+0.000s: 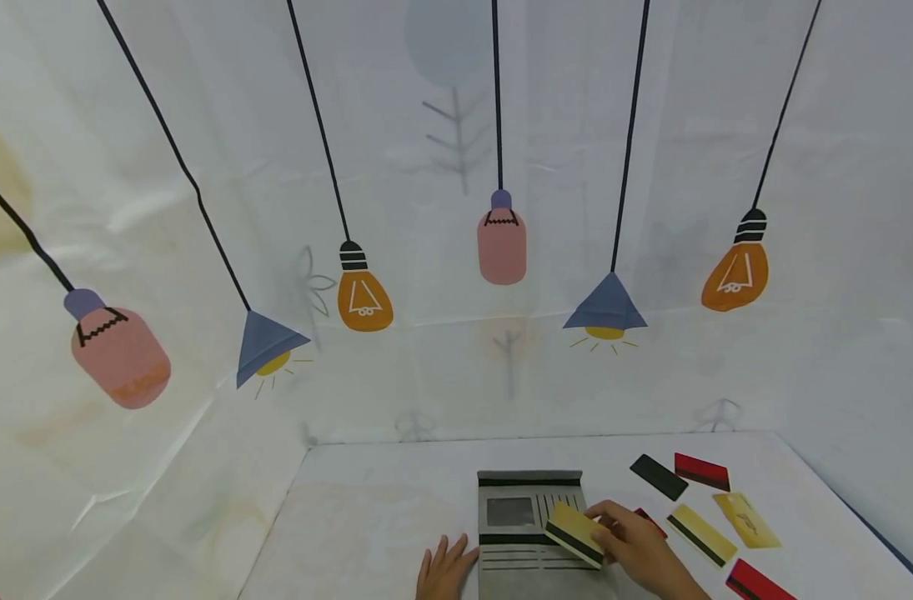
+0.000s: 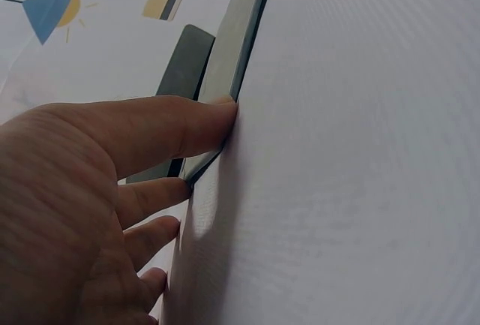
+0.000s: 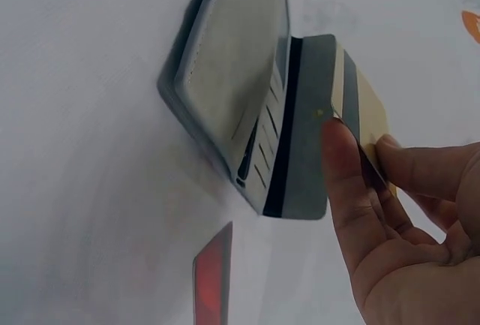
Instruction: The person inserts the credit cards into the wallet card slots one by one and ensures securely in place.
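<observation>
A grey wallet (image 1: 510,581) lies unfolded on the white table, showing card slots and a clear window. Over its right half, my right hand (image 1: 642,552) pinches a yellow card (image 1: 574,533) with a dark stripe, held tilted between thumb and fingers. The right wrist view shows this card (image 3: 370,107) beside the wallet's dark-banded flap (image 3: 311,130); I cannot tell whether they touch. My left hand (image 1: 446,575) rests at the wallet's left edge with its fingers spread. In the left wrist view, the thumb touches the wallet's rim (image 2: 231,77).
Right of the wallet lie loose cards: a black one (image 1: 659,477), a red one (image 1: 702,472), a striped yellow one (image 1: 702,535), a gold one (image 1: 746,520) and another red one (image 1: 759,581). One more red card (image 1: 650,522) is partly behind my right hand. A lamp-printed white sheet (image 1: 441,375) stands behind.
</observation>
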`<act>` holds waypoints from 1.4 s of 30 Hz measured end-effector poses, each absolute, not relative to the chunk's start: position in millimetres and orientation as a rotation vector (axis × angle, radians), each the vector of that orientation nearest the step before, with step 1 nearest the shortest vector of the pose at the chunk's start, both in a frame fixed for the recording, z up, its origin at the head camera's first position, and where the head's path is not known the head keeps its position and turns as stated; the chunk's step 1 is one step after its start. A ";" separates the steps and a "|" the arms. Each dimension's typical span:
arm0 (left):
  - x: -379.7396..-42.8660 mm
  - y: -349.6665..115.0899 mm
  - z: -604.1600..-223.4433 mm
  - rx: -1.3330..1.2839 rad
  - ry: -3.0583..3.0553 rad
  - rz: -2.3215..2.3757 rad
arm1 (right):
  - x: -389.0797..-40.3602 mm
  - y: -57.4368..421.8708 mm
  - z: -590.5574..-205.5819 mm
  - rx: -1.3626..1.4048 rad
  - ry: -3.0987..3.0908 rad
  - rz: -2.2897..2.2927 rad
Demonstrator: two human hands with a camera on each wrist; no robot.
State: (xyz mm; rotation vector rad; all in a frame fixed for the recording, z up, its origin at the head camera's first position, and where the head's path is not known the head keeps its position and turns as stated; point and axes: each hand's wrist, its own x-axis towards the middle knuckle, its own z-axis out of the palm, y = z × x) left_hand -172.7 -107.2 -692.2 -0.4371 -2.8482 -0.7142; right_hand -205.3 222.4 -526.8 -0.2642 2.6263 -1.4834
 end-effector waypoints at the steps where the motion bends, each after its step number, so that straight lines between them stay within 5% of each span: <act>1: -169.7 -106.0 -673.5 -0.472 -2.829 -0.721 | -206.6 221.2 -526.8 -0.288 2.632 -1.485; 8: -164.2 -101.0 -611.8 -0.530 -2.829 -0.649 | -210.6 213.8 -526.9 -0.362 2.637 -1.469; 42: -167.7 -98.4 -610.3 -0.473 -2.819 -0.696 | -245.4 159.6 -536.9 -0.783 2.638 -1.348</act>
